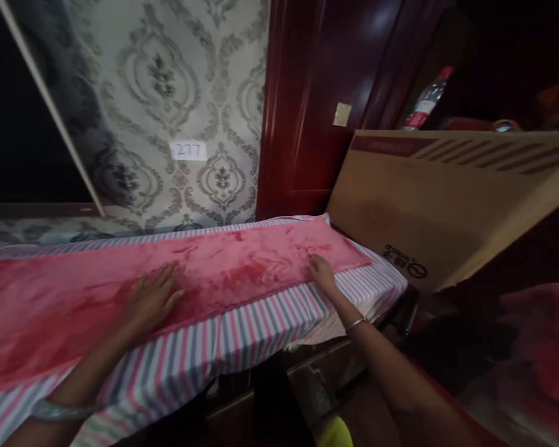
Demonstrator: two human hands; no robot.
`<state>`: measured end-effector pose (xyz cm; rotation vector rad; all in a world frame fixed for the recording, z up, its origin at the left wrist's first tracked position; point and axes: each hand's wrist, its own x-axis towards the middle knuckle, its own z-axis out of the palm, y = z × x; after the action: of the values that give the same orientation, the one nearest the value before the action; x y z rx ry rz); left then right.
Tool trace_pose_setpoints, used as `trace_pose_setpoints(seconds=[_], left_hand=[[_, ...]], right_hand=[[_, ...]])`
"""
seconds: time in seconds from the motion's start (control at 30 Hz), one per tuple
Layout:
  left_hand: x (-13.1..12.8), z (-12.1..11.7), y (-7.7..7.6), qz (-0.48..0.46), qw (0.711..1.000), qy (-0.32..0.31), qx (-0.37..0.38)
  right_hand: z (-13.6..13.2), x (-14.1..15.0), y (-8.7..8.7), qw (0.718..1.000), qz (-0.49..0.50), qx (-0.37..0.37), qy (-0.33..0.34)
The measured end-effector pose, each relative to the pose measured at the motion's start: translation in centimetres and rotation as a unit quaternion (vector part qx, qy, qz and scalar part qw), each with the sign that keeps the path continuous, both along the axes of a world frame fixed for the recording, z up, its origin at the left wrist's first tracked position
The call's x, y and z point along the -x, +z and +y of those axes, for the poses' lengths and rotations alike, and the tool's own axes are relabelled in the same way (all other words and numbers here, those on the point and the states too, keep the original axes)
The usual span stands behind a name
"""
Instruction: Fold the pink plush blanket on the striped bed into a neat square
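A long strip of pink plush cloth (242, 264), its pile marked by darker red smears, lies spread over a striped sheet (256, 320). My left hand (154, 297) rests palm down on the cloth, fingers spread, holding nothing. Farther right, near the front edge and right end of the cloth, my right hand (321, 272) touches the surface. Its fingers lie on the plush, slightly bent and apart from the thumb, with no fold visible in them. The left end of the cloth runs out of view.
Behind the cloth is a patterned wall with a paper label (189, 150) reading 277. A dark screen (32, 124) stands at left. A large cardboard box (400, 205) borders the right end, near a plastic bottle (428, 102). Something yellow (334, 433) is below.
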<state>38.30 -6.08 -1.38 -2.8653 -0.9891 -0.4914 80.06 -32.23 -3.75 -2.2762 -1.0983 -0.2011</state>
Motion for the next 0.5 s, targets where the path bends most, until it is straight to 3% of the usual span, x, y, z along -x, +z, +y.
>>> trace_pose_setpoints(seconds=[0.13,0.23,0.37,0.5], left_hand=[[-4.3,0.7,-0.3,0.018,0.999,-0.027,0.002],[-6.0,1.3,-2.0,0.017,0.999,-0.032,0.007],[-6.7,1.3,-4.8,0.034,0.999,-0.037,0.017],[-6.5,1.1,-5.9,0.037,0.999,-0.040,-0.003]], right_hand=[[-5.6,-8.0,0.8,0.985,0.014,0.009,-0.172],[-7.9,-12.1,0.8,0.968,0.030,0.028,-0.248],[-8.0,-16.1,0.6,0.955,0.060,0.071,-0.282],[-6.8,-19.4,0.3,0.942,0.093,0.132,-0.295]])
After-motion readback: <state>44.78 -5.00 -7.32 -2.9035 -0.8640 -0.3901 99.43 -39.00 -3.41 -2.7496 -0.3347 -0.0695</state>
